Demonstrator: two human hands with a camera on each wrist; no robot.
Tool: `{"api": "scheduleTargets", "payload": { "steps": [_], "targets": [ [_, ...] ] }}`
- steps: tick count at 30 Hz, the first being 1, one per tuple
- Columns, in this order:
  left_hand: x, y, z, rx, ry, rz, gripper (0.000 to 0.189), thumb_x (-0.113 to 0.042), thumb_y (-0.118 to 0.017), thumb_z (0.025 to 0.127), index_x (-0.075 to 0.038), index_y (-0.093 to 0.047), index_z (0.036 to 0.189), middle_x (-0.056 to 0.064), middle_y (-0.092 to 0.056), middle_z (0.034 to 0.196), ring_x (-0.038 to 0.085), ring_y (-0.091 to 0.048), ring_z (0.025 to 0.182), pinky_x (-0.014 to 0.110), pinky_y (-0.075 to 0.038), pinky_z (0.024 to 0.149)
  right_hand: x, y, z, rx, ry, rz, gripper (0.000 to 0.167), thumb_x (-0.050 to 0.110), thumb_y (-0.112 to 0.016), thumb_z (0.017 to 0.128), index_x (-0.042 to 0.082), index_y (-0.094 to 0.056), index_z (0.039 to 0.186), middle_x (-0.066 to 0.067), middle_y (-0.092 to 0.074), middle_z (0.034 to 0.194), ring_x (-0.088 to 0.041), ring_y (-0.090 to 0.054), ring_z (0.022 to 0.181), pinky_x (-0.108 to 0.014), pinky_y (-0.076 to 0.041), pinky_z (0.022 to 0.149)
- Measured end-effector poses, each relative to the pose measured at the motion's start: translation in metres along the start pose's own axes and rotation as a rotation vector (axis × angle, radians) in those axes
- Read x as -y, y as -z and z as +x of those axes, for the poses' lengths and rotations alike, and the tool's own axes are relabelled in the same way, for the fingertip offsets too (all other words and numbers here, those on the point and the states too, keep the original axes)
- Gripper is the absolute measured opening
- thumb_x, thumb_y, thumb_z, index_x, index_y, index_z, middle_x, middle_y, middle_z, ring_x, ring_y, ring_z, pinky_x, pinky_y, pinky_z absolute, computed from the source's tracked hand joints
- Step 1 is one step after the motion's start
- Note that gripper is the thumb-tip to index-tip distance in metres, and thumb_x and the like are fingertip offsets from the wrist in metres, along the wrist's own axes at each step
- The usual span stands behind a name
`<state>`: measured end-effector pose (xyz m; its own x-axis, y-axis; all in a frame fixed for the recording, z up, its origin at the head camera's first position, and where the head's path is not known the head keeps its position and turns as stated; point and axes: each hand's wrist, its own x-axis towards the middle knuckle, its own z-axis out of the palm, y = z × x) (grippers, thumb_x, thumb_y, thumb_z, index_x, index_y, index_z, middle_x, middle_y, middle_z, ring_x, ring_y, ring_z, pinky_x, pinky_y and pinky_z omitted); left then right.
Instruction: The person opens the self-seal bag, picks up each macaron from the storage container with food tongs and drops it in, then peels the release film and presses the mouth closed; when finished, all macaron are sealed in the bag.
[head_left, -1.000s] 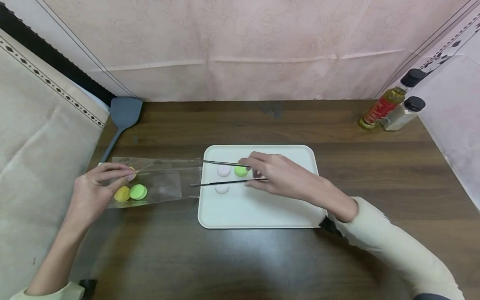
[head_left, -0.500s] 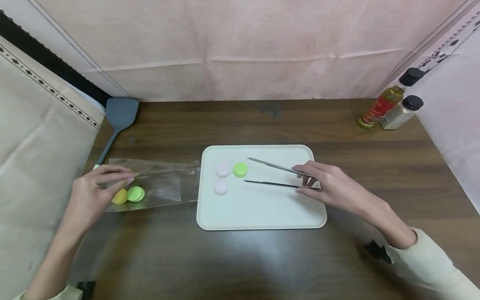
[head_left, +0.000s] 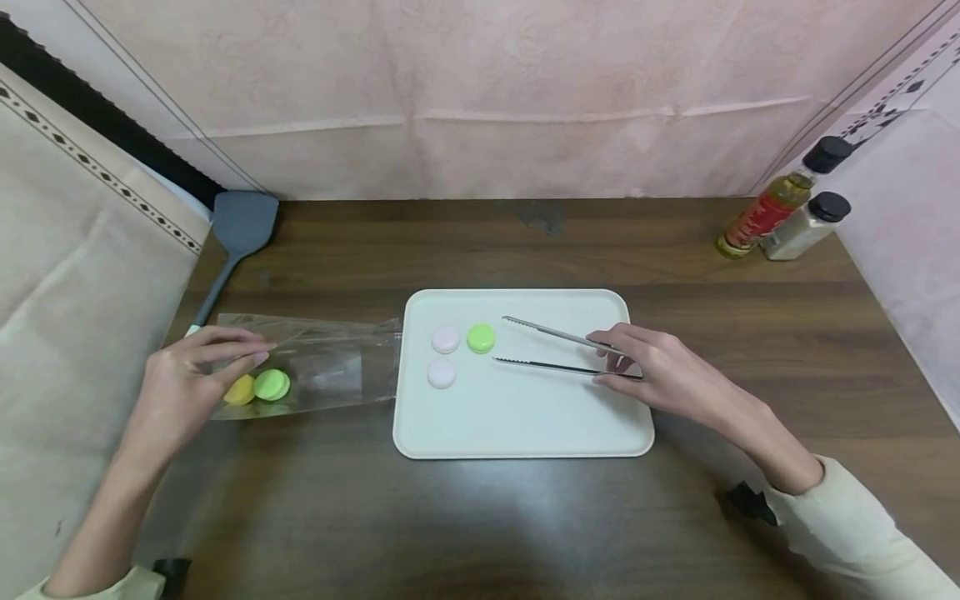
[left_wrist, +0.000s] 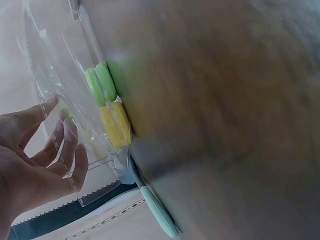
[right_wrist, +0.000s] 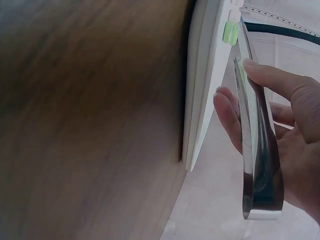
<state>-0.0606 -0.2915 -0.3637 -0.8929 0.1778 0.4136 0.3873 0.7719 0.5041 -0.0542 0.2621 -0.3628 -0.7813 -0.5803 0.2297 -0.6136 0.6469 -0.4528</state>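
Observation:
My left hand (head_left: pixel 191 371) pinches the edge of a clear plastic bag (head_left: pixel 322 396) lying left of the white tray (head_left: pixel 525 429). Inside the bag are a green macaron (head_left: pixel 272 385) and a yellow macaron (head_left: pixel 240 390), both standing on edge in the left wrist view. My right hand (head_left: pixel 663 371) holds metal tongs (head_left: pixel 562 335) over the tray's right side, their arms spread with nothing between the tips. A green macaron (head_left: pixel 481 338) and two pale lilac macarons (head_left: pixel 446 339) sit in the tray's upper left part. The right wrist view shows the tongs' bent end (right_wrist: pixel 262 212) below the palm.
A grey-blue spatula (head_left: pixel 245 223) lies at the table's far left, its handle running behind my left hand. At the back right stand an oil bottle (head_left: pixel 768 212) with a red label and a black-capped jar (head_left: pixel 806 229). Pale cloth (head_left: pixel 487 100) hangs behind the wooden table.
My right hand has drawn the tongs rightward, away from the bag's mouth and the macarons on the tray, then almost stopped. My left hand stays on the bag.

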Motion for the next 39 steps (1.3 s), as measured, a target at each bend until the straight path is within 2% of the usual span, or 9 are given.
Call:
{"api": "scheduleTargets", "payload": {
  "steps": [4,11,15,25,30,33,39],
  "targets": [
    [0.001,0.0,-0.001,-0.006,-0.001,-0.002,0.025,0.015,-0.088,0.082,-0.002,-0.088,0.101,0.014,-0.079,0.106,-0.031,-0.048,0.107,0.004,-0.041,0.075,0.0,-0.005,0.004,0.004,0.006,-0.02,0.042,0.001,-0.093,0.086,-0.001,-0.075,0.124,-0.004,-0.074,0.099,-0.01,-0.074,0.081,-0.034,-0.064,0.069],
    [0.001,0.0,-0.002,-0.004,0.011,-0.001,0.025,0.015,-0.088,0.082,-0.002,-0.088,0.101,0.014,-0.078,0.105,-0.031,-0.048,0.107,0.007,-0.039,0.068,0.001,-0.014,0.015,0.017,0.023,-0.007,0.038,0.001,-0.091,0.088,-0.001,-0.076,0.123,-0.005,-0.074,0.097,-0.01,-0.075,0.081,-0.034,-0.064,0.071],
    [0.0,0.001,-0.002,-0.003,0.004,-0.006,0.026,0.016,-0.087,0.082,-0.001,-0.088,0.101,0.015,-0.078,0.106,-0.031,-0.048,0.107,0.006,-0.039,0.068,0.004,-0.018,0.022,0.031,0.03,0.0,0.034,0.0,-0.088,0.091,0.001,-0.078,0.123,-0.004,-0.075,0.094,-0.009,-0.074,0.081,-0.034,-0.064,0.071],
    [0.003,-0.002,-0.002,-0.02,-0.009,-0.025,0.028,0.019,-0.088,0.079,-0.001,-0.088,0.099,0.017,-0.078,0.105,-0.029,-0.05,0.109,0.002,-0.039,0.08,0.019,-0.009,0.032,-0.002,0.012,0.022,0.031,0.003,-0.085,0.096,0.0,-0.079,0.126,0.0,-0.076,0.089,-0.006,-0.065,0.077,-0.034,-0.061,0.067],
    [0.001,0.0,-0.002,-0.017,-0.016,-0.017,0.027,0.018,-0.087,0.08,0.0,-0.088,0.099,0.016,-0.078,0.105,-0.029,-0.05,0.109,0.003,-0.039,0.076,0.03,-0.014,0.042,0.036,0.048,0.076,0.029,0.005,-0.084,0.097,0.0,-0.079,0.125,0.001,-0.078,0.091,-0.005,-0.068,0.079,-0.034,-0.062,0.07],
    [0.001,0.0,-0.002,-0.016,-0.014,-0.016,0.027,0.018,-0.087,0.08,-0.001,-0.088,0.1,0.016,-0.078,0.105,-0.029,-0.05,0.108,0.005,-0.039,0.073,0.04,-0.019,0.052,0.07,0.081,0.118,0.029,0.007,-0.084,0.098,0.0,-0.079,0.125,0.002,-0.078,0.093,-0.003,-0.068,0.08,-0.03,-0.061,0.071],
    [0.003,0.0,-0.003,-0.018,-0.009,-0.024,0.027,0.017,-0.088,0.08,-0.002,-0.088,0.1,0.015,-0.078,0.105,-0.029,-0.051,0.108,0.005,-0.04,0.074,0.059,-0.031,0.08,0.13,0.136,0.119,0.032,0.011,-0.083,0.099,-0.001,-0.078,0.129,-0.006,-0.081,0.102,-0.004,-0.057,0.071,-0.021,-0.048,0.063]
  ]
}}
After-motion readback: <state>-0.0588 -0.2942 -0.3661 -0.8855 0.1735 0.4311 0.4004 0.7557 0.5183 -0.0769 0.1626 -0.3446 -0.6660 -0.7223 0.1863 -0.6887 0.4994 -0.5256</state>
